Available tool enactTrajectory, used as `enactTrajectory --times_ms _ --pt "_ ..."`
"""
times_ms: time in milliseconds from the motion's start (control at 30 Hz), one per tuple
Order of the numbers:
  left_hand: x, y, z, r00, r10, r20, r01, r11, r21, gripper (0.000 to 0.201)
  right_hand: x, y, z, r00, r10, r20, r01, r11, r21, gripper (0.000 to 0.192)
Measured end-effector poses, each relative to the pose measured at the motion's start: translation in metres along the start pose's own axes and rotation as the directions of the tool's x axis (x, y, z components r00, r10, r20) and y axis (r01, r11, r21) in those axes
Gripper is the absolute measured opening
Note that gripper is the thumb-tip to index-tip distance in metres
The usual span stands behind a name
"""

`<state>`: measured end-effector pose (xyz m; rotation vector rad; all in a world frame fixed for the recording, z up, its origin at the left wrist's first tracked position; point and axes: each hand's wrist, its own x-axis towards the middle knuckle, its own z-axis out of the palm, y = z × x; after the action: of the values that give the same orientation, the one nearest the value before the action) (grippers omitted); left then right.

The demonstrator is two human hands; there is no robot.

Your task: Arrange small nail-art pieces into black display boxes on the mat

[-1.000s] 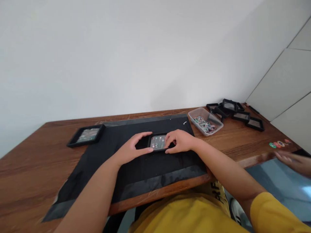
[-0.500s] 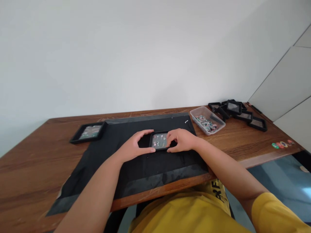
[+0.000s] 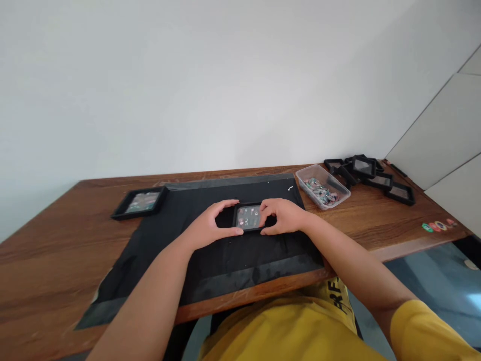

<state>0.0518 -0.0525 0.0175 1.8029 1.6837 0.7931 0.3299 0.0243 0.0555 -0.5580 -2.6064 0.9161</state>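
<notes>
Bracketing a frame (image 3: 249,217) from both ends

The frame lies flat on the mat (image 3: 263,255), somewhat nearer the mat's right edge than its left. Its visible longer side runs left to right, roughly along the mat's near edge; foreshortening leaves its true proportions unclear. Small pale and pinkish bits show on its pane.

The left hand (image 3: 206,225) seems clamped across the left end, thumb at the near left corner and fingers at the far left one, with the palm well back. The right hand (image 3: 283,215) arches over the right end, thumb at the near edge, fingers bent down onto the pane. Whether those fingers pinch anything cannot be told. The frame thus sits directly between the hands, with the right one nearer the pane's middle.

A scrap (image 3: 290,188) of white lies by the mat's far right corner. Just beyond that corner, a clear tub (image 3: 311,194) holds mixed bits (image 3: 321,190). A second frame (image 3: 141,202) rests by the mat's far left corner. Farther out, more frames (image 3: 364,167) are heaped at the far right corner of the table (image 3: 75,240), and coloured discs (image 3: 438,225) line its near right edge.
</notes>
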Motion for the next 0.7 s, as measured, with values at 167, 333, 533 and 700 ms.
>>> enactTrajectory --times_ms 167,333,533,700 --pt "0.0 0.0 0.001 1.0 0.026 0.0 -0.026 0.999 -0.022 0.094 -0.002 0.007 -0.005 0.997 -0.02 -0.073 0.019 1.0 -0.013 0.058" --pt "0.0 0.0 0.003 0.998 0.051 -0.021 -0.053 0.996 -0.073 0.095 -0.003 0.014 0.001 0.998 0.03 -0.052 -0.033 0.998 -0.056 0.102" --pt "0.0 -0.001 0.004 0.998 0.054 -0.022 -0.056 0.995 -0.077 0.093 -0.003 0.013 0.004 0.994 0.107 -0.004 -0.107 0.993 -0.053 0.111" --pt "0.0 -0.003 0.005 0.998 0.062 -0.016 -0.063 0.995 -0.08 0.092 -0.003 0.011 0.003 0.992 0.128 -0.006 -0.128 0.991 -0.045 0.11"
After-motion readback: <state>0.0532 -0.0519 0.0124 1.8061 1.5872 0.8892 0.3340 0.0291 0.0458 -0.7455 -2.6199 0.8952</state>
